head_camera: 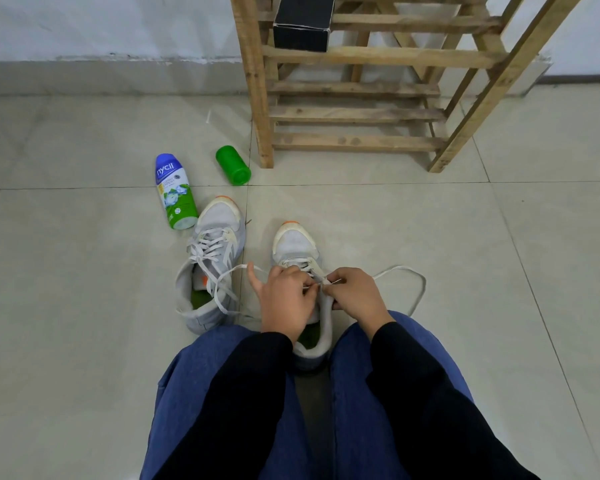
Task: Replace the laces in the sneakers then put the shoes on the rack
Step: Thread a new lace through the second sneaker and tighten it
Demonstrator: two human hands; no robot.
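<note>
The floor (430, 237) was pale tile meeting a white wall (101, 26), with a wooden rack (354, 114) by it and a black box (302, 32) on a shelf. A bottle (174, 192) and a green can (232, 165) were on the tile left of the rack. One sneaker (295, 242) stood between the person's knees, toe toward the rack. The left hand (284, 303) and right hand (355, 296) met over its eyelets, fingers curled, each pinching its lace (420, 282). The second sneaker (215, 258) sat just left, loosely laced.
</note>
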